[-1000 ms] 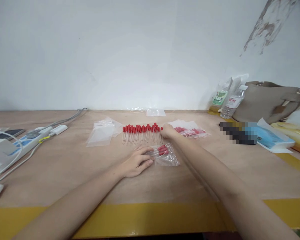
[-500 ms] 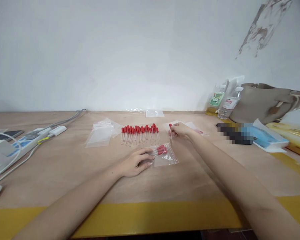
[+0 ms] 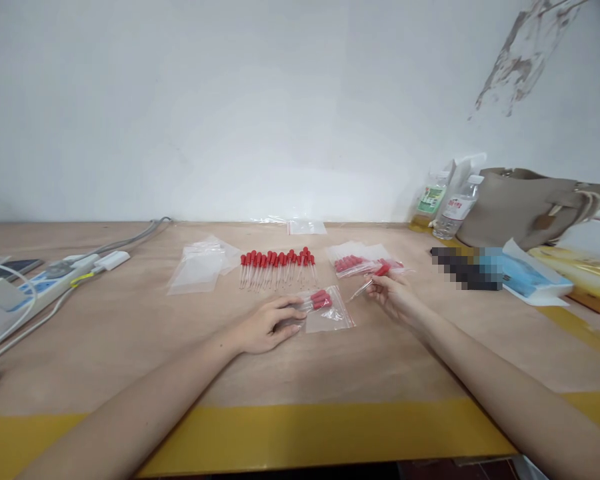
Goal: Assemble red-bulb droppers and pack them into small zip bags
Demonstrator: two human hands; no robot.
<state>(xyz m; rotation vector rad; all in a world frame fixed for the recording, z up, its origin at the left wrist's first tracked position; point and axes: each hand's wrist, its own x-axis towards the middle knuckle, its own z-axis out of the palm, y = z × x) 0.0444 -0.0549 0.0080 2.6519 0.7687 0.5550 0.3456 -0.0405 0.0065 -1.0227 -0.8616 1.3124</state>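
My left hand (image 3: 267, 325) rests on the table with its thumb and fingers on the left end of a clear zip-lock bag (image 3: 327, 323), gripping it there. Inside the bag lie a few red-bulbed droppers (image 3: 321, 298), their glass tips partly under my fingers. To the right, my right hand (image 3: 395, 298) pinches a single dropper (image 3: 364, 288), tilted with its glass tip pointing down-left toward the bag's opening. Behind the bag several more droppers (image 3: 275, 261) lie in a row, red bulbs toward the wall. Filled bags (image 3: 350, 264) of droppers lie just beyond my right hand.
Flat clear bags (image 3: 197, 267) are piled on the left, and another small bag (image 3: 307, 228) lies by the wall. A power strip (image 3: 35, 293) with cables is at far left. Two bottles (image 3: 453, 210), a grey handbag (image 3: 520, 207) and a blue tissue pack (image 3: 527, 273) stand at right.
My right hand has moved right and nearer to me, and the dropper in it has swung from upright to tilted. The filled bags behind it now show more. My left hand stays put.
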